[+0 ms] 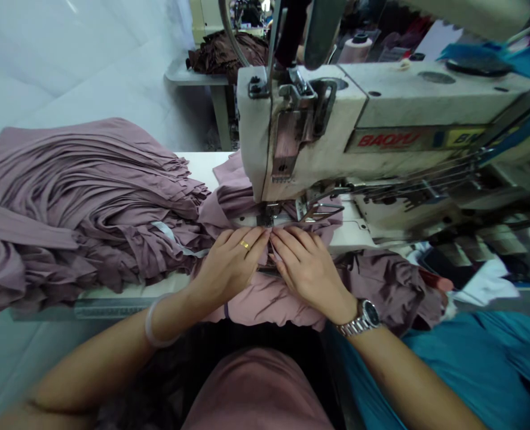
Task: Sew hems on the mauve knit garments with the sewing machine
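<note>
The left hand and right hand pinch dusty-pink fabric between their fingers, with the presser foot just beyond, at twelve o'clock; feeding smoothly, unstretched, fingers clear, should serve best. Mauve panels lie stacked at nine o'clock.

The person wears a gold ring, pale bangle and silver-linked, dark-dialled wristwatch.

Creased mauve fabric lies bunched beneath the head of the sewing machine.
</note>
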